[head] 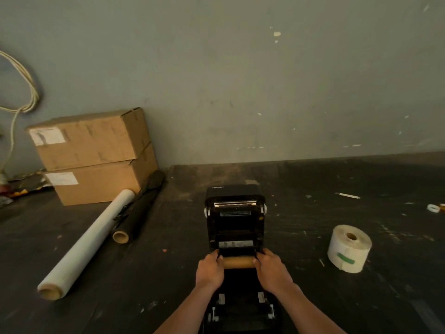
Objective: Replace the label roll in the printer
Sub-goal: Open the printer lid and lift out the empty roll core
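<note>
The bare cardboard core (239, 262) lies crosswise between my hands, over the open bay of the black printer (234, 220), just in front of the lifted inner frame with its small silvery window. My left hand (210, 270) grips the core's left end, fingers curled round it, and my right hand (271, 267) grips the right end the same way, thumb tucked against the brown tube. The printer stands in the middle of the dark table (168, 285), its lid thrown back toward the wall, the metal tear bar showing near the top and the white side latches out on either flank; the lower body runs toward me between my forearms. The full label roll (349, 248) stands on its end on the table well to the right of the printer, apart from it, with a green strip of tape on its side and its brown core hole facing up. Farther right, near the table's edge, are a small white tape ring (433, 208) and a thin white stick (348, 195). To the left of the printer lie a long white roll (89, 239) and a black roll (138, 213) side by side, slanting toward two stacked cardboard boxes (92, 155) against the grey wall (240, 80). A pale cord (26, 92) loops on the wall at far left.
</note>
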A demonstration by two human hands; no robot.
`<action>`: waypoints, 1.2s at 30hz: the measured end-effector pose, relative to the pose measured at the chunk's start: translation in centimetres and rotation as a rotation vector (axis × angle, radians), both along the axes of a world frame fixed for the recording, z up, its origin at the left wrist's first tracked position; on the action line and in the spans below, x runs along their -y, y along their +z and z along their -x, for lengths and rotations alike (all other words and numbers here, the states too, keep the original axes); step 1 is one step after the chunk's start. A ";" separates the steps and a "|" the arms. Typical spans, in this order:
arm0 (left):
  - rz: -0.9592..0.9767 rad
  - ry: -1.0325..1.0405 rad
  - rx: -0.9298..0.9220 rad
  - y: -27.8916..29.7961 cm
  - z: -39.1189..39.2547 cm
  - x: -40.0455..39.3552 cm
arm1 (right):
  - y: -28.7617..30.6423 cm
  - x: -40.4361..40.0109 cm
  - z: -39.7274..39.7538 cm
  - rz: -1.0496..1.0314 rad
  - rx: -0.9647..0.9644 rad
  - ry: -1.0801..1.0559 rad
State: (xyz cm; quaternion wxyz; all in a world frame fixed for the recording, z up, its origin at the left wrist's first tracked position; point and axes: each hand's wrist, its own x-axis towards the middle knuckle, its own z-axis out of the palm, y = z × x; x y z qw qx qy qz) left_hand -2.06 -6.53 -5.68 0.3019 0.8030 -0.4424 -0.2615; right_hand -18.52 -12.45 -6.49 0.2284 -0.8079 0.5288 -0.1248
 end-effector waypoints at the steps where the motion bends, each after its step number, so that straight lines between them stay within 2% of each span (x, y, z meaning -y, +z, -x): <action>1: -0.004 -0.002 -0.002 0.5 0.0 0.2 | 0.3 0.1 0.0 -0.006 0.013 -0.002; 7: 0.102 -0.032 -0.032 4.4 0.3 1.0 | 2.7 -0.2 -0.1 0.004 0.235 -0.083; 13: 0.191 -0.123 -0.124 7.5 0.9 0.0 | 5.2 -1.9 1.8 0.038 0.364 -0.170; 18: 0.228 -0.180 -0.381 7.9 2.9 -1.8 | 6.3 -4.7 5.6 -0.078 0.435 -0.313; 23: 0.122 -0.205 -0.627 5.6 7.7 -3.5 | 5.6 -8.9 10.8 -0.202 0.482 -0.472; 26: -0.032 -0.246 -0.730 3.8 11.4 -4.0 | 4.3 -10.9 14.5 -0.273 0.503 -0.540; 28: -0.140 -0.272 -0.792 2.9 13.3 -4.2 | 3.1 -11.6 16.4 -0.354 0.611 -0.589; 31: -0.241 -0.290 -0.815 1.6 15.3 -3.3 | 1.2 -11.5 18.4 -0.474 0.786 -0.664; 36: -0.324 -0.187 -0.842 -1.6 18.8 0.7 | -2.0 -8.8 22.0 -0.529 0.868 -0.667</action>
